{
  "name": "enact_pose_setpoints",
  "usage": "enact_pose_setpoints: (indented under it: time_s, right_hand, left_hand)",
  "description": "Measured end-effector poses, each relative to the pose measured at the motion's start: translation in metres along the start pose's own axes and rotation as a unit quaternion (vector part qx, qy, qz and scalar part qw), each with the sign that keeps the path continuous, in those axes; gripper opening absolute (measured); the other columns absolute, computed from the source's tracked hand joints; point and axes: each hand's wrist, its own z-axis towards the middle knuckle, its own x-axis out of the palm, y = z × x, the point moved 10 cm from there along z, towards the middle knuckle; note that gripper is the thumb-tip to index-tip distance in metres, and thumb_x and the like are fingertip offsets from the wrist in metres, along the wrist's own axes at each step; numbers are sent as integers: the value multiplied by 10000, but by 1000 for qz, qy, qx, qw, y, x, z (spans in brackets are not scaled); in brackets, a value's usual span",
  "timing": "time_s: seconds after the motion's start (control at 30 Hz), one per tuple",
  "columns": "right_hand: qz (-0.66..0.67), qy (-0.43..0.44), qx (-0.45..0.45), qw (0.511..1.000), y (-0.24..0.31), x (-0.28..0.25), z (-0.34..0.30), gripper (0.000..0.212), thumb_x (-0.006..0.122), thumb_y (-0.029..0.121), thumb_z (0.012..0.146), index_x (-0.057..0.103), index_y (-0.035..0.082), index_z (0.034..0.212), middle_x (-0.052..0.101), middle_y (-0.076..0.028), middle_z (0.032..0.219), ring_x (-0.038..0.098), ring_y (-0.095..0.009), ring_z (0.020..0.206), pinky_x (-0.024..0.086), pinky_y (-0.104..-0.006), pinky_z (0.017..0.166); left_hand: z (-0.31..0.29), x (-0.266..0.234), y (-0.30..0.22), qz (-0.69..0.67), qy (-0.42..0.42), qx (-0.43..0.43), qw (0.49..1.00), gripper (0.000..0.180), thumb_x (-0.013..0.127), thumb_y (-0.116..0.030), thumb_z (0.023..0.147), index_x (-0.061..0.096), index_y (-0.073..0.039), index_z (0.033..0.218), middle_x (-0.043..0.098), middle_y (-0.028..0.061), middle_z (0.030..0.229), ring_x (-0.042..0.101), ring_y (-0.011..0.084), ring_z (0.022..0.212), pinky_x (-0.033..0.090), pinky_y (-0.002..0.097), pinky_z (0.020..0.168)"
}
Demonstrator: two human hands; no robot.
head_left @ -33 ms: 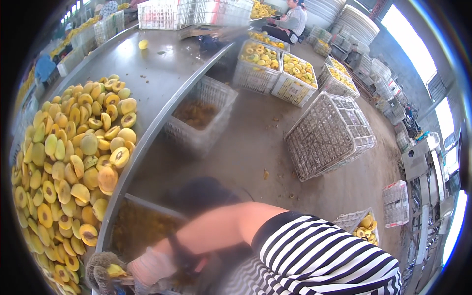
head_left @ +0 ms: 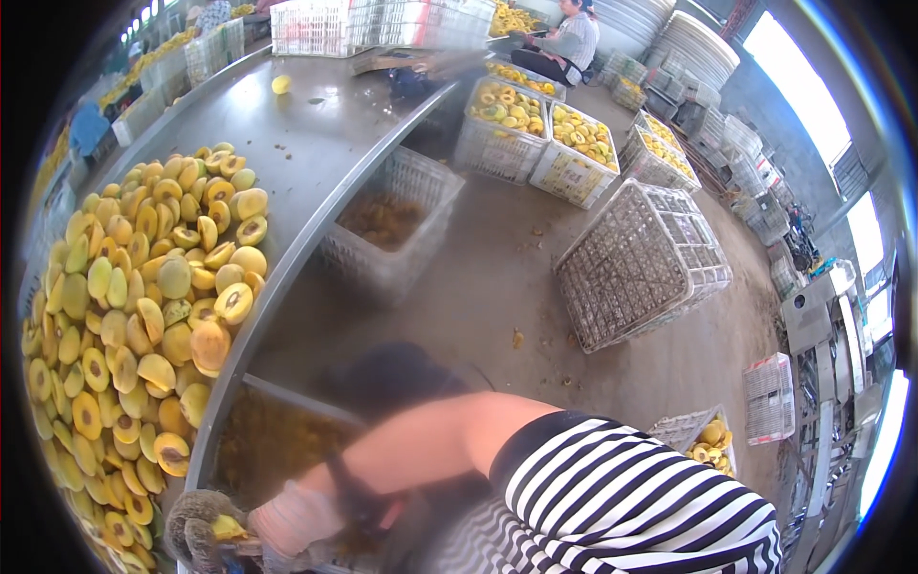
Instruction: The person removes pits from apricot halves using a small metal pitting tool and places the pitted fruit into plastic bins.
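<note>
My left hand (head_left: 194,532), in a fuzzy grey glove, is at the bottom left by the table's metal rim. Its fingers are curled round a yellow peach piece (head_left: 228,527). Close against it from the right comes my right hand (head_left: 277,540), in a pale glove with a pinkish cuff. Those fingers are closed and partly hidden; a thin brownish piece shows between the hands, too small to name. Halved peaches (head_left: 134,335), many with dark pit hollows, lie heaped on the metal table (head_left: 316,124) to the left of my hands.
Below the table edge is a blurred crate (head_left: 287,392) of brownish contents. Another white crate (head_left: 382,258) stands farther along. An upended crate (head_left: 641,268) is on the floor, with peach-filled crates (head_left: 574,172) behind it. A seated person (head_left: 564,43) is at the far end.
</note>
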Motion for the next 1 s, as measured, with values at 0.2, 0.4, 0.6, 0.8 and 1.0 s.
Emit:
enact_pose_setpoints:
  time_s: [0.2,0.4,0.6,0.8,1.0]
  right_hand:
    - [353,61,370,857,-1,-98,8,220,722,263,766,674,86,888,617,-35,698,570,-166,628,462,-358,565]
    - [530,19,551,644,-38,-46,-30,136,642,215,808,642,99,880,506,33,634,444,-85,520,334,-265,466]
    - [433,86,492,750,-29,-51,-25,208,620,165,847,636,24,998,632,-35,817,565,-118,731,451,-272,668]
    - [123,247,510,815,-51,-46,-39,261,585,253,861,638,48,1014,681,-166,939,644,-363,876,506,-412,763]
    - [-27,305,525,794,-76,-37,-93,235,557,233,864,627,79,1027,677,-181,885,651,-372,858,514,-449,736]
  left_hand:
    - [-10,-11,-19,122,-5,43,992,370,471,-171,969,491,1,1296,570,131,1235,572,240,1090,456,339,971]
    - [-21,-23,-44,170,-14,55,984,406,500,-112,946,468,-28,1342,570,124,1261,578,226,1088,456,328,981]
    - [-93,-93,-101,176,-72,133,973,537,571,-28,820,457,10,1344,523,173,1330,538,265,1185,424,341,1020]
    - [-126,-182,-143,557,-125,116,813,416,590,-250,936,548,-16,1278,609,92,1165,560,142,1050,459,297,907]
    - [18,-67,-61,220,-22,4,975,404,644,-165,897,546,-38,1267,613,81,1138,581,149,1019,475,296,865]
